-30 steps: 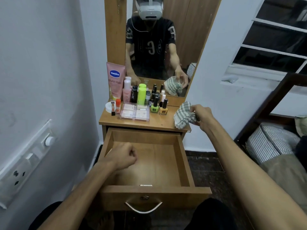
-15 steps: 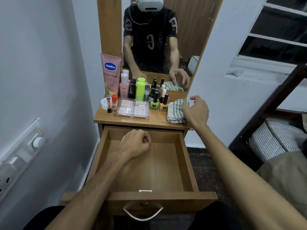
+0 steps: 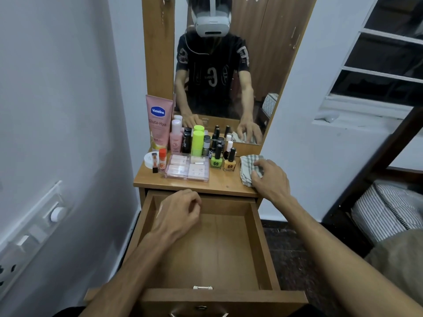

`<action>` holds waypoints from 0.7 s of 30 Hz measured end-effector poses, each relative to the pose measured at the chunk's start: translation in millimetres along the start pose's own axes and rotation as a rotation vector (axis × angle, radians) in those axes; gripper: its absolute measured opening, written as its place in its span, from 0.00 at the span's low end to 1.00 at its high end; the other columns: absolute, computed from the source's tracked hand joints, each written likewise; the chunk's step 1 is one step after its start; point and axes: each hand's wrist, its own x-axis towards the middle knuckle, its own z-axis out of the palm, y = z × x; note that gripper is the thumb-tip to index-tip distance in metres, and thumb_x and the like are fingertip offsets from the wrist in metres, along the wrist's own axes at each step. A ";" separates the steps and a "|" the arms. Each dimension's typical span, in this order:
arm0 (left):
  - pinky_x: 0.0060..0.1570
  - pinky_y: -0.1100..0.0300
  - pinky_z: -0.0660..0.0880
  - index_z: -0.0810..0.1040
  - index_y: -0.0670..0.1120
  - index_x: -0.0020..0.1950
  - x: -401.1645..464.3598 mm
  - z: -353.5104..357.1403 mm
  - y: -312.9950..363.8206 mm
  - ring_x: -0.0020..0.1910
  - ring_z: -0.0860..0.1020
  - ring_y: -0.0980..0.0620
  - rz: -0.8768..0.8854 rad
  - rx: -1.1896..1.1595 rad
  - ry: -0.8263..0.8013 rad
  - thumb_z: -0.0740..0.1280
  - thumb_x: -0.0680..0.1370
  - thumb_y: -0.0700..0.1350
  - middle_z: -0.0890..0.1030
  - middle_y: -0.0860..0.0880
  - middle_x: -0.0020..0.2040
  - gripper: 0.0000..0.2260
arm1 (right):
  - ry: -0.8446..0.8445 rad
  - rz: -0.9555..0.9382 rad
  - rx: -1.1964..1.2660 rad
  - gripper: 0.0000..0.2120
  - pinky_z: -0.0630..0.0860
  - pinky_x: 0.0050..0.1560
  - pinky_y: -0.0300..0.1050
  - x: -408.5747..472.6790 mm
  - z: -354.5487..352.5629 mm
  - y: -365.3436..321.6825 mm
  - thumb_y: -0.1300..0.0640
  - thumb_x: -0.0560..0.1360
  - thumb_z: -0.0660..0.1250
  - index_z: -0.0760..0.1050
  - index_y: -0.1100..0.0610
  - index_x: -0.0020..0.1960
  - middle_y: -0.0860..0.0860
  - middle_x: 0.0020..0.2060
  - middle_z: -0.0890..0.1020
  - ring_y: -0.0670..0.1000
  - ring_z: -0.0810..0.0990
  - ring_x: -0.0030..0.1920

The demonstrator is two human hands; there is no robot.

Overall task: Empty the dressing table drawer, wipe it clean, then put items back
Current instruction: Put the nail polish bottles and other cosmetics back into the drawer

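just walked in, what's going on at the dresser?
A person is partway through cleaning out the dressing table drawer, which stands pulled open with nothing in it. The right hand rests on a striped cloth lying at the right end of the tabletop. The left hand hovers over the drawer, fingers loosely curled, holding nothing. The cosmetics and a clear organiser box are lined up on top, not yet put back.

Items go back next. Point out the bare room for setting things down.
The drawer floor is bare, apart from the left hand over its back left. The tabletop has a free front strip between clear organizer and cloth. Bottles crowd the back left.
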 end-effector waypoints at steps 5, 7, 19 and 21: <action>0.50 0.60 0.78 0.82 0.52 0.49 -6.7 1.5 -10.1 0.46 0.77 0.62 -0.006 -0.012 0.001 0.67 0.78 0.45 0.81 0.58 0.46 0.04 | -0.006 -0.017 0.010 0.17 0.81 0.52 0.54 -0.4 -0.7 -2.0 0.49 0.77 0.64 0.78 0.51 0.65 0.52 0.61 0.81 0.53 0.79 0.56; 0.50 0.61 0.78 0.82 0.52 0.50 -6.4 3.5 -8.7 0.46 0.77 0.62 0.014 -0.027 0.015 0.68 0.78 0.45 0.82 0.58 0.47 0.04 | 0.112 -0.016 0.065 0.16 0.80 0.54 0.51 -2.2 -4.6 -5.0 0.51 0.77 0.67 0.80 0.54 0.63 0.52 0.59 0.83 0.52 0.80 0.57; 0.42 0.59 0.75 0.81 0.47 0.53 113.4 -12.1 37.8 0.40 0.76 0.55 0.010 -0.044 0.286 0.71 0.77 0.49 0.78 0.54 0.43 0.08 | 0.125 -0.117 0.318 0.16 0.81 0.46 0.47 33.3 -7.8 -51.7 0.45 0.73 0.74 0.85 0.48 0.59 0.43 0.36 0.82 0.44 0.81 0.41; 0.44 0.57 0.72 0.80 0.47 0.56 133.1 -8.4 42.4 0.44 0.76 0.53 -0.004 0.033 0.256 0.71 0.77 0.51 0.77 0.53 0.46 0.12 | 0.097 -0.108 0.315 0.16 0.81 0.47 0.48 37.3 -2.6 -52.0 0.43 0.72 0.74 0.85 0.47 0.57 0.42 0.35 0.82 0.44 0.81 0.41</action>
